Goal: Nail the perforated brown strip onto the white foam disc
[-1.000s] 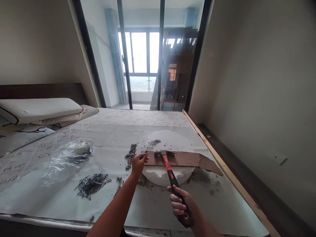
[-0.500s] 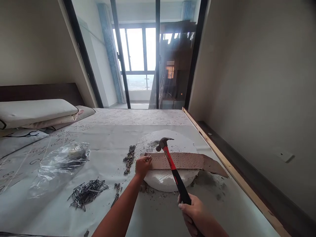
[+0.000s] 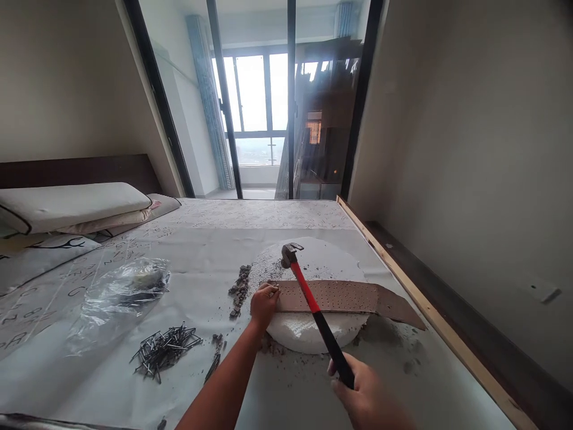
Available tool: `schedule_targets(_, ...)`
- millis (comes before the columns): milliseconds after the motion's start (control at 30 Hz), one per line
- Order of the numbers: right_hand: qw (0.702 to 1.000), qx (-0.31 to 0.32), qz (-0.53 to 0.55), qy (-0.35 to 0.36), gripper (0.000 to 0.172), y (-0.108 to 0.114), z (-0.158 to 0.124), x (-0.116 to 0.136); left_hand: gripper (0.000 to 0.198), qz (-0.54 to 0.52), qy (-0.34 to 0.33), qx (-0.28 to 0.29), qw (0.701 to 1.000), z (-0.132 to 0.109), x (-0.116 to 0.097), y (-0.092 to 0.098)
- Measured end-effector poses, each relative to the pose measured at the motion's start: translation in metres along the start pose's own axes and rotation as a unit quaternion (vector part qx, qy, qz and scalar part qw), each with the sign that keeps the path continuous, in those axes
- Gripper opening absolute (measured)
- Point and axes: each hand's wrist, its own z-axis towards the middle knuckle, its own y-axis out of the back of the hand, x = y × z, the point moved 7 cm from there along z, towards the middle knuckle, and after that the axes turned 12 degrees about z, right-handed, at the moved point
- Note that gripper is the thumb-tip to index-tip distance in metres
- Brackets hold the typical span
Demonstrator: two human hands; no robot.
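Note:
My right hand (image 3: 360,385) is wrapped round the black grip of a claw hammer (image 3: 308,295) with a red-and-black handle. The hammer's dark metal head is raised over a round white foam block (image 3: 313,251). Across this block lies a brown strip (image 3: 331,297) dotted with many small holes, its right end bent down past the block. At the strip's left end my left hand (image 3: 265,303) is closed, fingertips pinching what looks like a small nail, mostly hidden by the fingers. Left of my forearm is a heap of loose nails (image 3: 165,349).
A clear plastic bag (image 3: 120,298) lies beyond the nails. Grey crumbs (image 3: 240,291) are piled along the block's left side. A wooden rail (image 3: 425,304) edges the sheet-covered bed on the right. Folded bedding (image 3: 76,206) rests at the far left, before sliding glass doors.
The hammer's head has swung slightly left and up, and its handle leans more to the left. My left hand stays at the strip's left end. The whole view has shifted a little.

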Motion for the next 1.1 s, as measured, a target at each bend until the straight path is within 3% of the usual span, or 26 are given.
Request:
schedule_targets(200, 0.996, -0.003, -0.074, -0.048, 0.015, -0.009, 0.012, -0.013, 0.016, 0.034, -0.012, -0.020, 0.999, -0.003, 0.001, 0.001)
schedule_targets(400, 0.999, -0.002, -0.042, -0.004, 0.014, -0.002, 0.004, -0.004, 0.016, 0.047, 0.001, 0.001, 0.999, -0.005, 0.002, -0.002)
schedule_targets(567, 0.994, -0.021, -0.095, -0.055, 0.016, -0.001, 0.012, -0.014, 0.016, 0.078, -0.005, 0.006, 0.997, -0.007, 0.002, -0.004)
schedule_targets(800, 0.996, -0.020, -0.084, 0.002, 0.014, 0.000, 0.009, -0.011, 0.017, 0.086, -0.010, 0.014, 0.996, -0.009, 0.002, -0.006)
schedule_targets(967, 0.992, 0.005, -0.106, -0.067, 0.012, -0.009, 0.013, -0.017, 0.019, 0.074, -0.007, 0.008, 0.997, -0.011, 0.004, -0.004)
schedule_targets(1100, 0.995, 0.030, -0.095, -0.010, 0.013, -0.011, 0.008, -0.004, 0.018, 0.051, -0.018, 0.001, 0.999, -0.011, 0.004, -0.002)
